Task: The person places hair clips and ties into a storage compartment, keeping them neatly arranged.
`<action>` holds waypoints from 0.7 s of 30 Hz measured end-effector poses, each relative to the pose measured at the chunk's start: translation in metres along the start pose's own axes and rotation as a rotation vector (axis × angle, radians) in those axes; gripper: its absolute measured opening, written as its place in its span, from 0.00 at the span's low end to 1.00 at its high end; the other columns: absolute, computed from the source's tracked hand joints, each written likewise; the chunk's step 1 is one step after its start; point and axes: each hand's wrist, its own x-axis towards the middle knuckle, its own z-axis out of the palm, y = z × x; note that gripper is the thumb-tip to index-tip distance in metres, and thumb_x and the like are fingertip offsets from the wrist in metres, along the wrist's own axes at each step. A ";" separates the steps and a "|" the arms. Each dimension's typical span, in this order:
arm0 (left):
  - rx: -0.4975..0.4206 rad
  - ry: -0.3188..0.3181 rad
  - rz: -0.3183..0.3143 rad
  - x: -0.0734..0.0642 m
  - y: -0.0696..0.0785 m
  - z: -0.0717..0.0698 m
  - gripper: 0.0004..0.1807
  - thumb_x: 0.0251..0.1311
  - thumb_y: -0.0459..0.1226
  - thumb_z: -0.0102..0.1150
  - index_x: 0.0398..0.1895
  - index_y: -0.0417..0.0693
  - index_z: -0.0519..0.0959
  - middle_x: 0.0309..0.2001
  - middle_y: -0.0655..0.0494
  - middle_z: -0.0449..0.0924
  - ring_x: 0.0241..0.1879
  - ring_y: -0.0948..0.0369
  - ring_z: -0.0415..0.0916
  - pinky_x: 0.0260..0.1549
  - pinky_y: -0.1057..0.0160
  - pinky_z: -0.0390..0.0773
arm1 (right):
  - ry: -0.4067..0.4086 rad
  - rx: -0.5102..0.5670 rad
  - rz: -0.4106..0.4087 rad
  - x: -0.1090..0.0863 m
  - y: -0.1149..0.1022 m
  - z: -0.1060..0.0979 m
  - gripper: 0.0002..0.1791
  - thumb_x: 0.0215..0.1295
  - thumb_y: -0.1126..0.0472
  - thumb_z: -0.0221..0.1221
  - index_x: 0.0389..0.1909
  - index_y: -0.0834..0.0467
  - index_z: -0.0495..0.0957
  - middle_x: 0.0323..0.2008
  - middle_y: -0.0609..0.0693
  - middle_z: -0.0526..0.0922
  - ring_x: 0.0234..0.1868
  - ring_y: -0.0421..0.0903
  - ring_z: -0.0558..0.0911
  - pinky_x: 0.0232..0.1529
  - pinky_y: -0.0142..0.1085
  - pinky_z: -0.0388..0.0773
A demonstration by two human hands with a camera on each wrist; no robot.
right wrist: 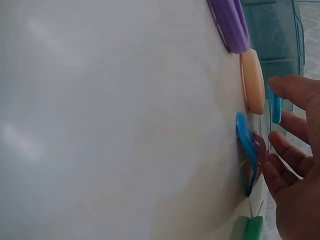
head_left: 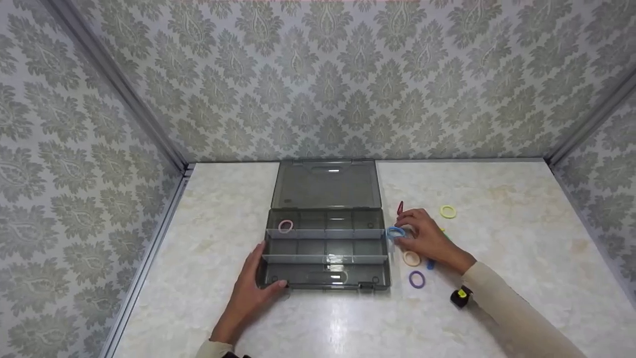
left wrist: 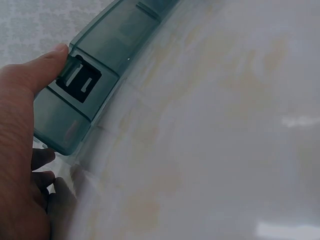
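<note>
Your right hand (head_left: 430, 237) pinches the blue ring (head_left: 396, 235) just right of the open box (head_left: 318, 287), whose near left corner your left hand (head_left: 248, 288) grips.

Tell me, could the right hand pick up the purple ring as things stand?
Probably yes: the purple ring lies uncovered on the table, nearby. But the right hand pinches a blue ring, so it would likely have to release that first.

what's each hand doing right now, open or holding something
Left hand: closed on the front left corner of the grey box.
Right hand: closed, pinching a blue ring.
</note>
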 end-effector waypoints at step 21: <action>0.030 0.002 0.015 0.002 0.001 0.000 0.60 0.64 0.54 0.79 0.91 0.51 0.52 0.88 0.41 0.53 0.87 0.35 0.45 0.84 0.33 0.48 | 0.070 -0.115 -0.032 0.001 -0.022 -0.022 0.15 0.62 0.64 0.80 0.48 0.61 0.90 0.57 0.56 0.84 0.64 0.59 0.76 0.64 0.56 0.77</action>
